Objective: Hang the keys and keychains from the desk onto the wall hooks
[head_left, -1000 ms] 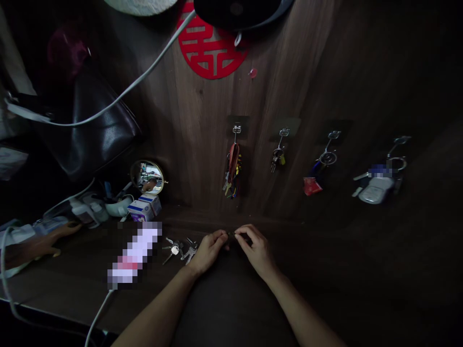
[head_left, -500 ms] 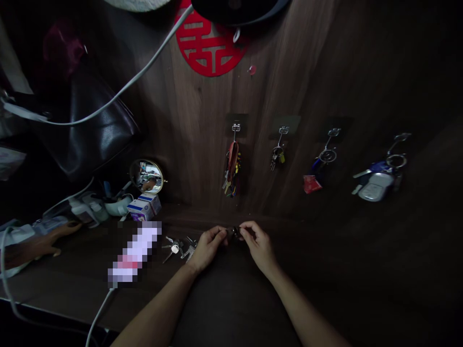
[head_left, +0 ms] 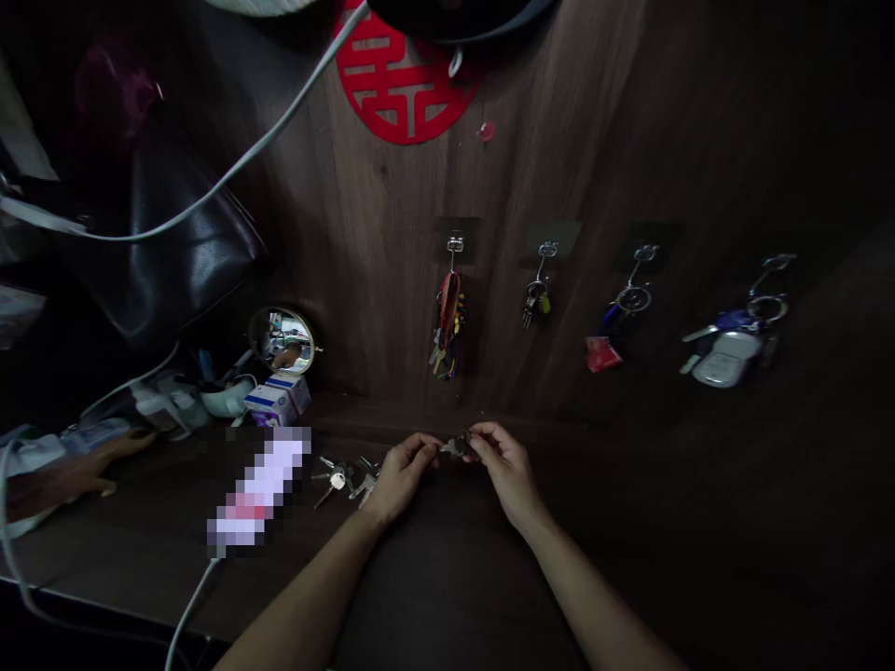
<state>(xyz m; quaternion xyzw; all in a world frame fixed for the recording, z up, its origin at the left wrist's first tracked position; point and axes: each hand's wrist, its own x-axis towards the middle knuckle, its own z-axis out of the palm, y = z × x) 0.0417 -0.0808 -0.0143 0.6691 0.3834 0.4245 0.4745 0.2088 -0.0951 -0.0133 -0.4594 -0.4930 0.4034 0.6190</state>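
Between my two hands is a small bunch of keys (head_left: 457, 445), dark and dull metal, held above the wooden surface. My left hand (head_left: 404, 473) pinches its left end with thumb and forefinger. The other end sits in the closed fingertips of my right hand (head_left: 504, 461). How the keys are joined is too small to make out. Just left of my left hand, loose silver keys (head_left: 337, 480) lie on the dark wooden counter (head_left: 280, 578), and more keys (head_left: 366, 483) are partly covered by that hand.
Key bunches (head_left: 449, 326), smaller keys (head_left: 537, 303), a red tag (head_left: 602, 354) and a silver fob (head_left: 728, 359) hang from wall hooks. At left are a blurred-out glowing device (head_left: 258, 489), a small box (head_left: 278, 401), a round mirror (head_left: 283, 342) and a black bag (head_left: 188, 233). A white cable (head_left: 244, 163) crosses above.
My right hand has turned slightly and shifted a little right. More of the keys shows between my fingers, spread out flatter than before. My left hand has barely moved.
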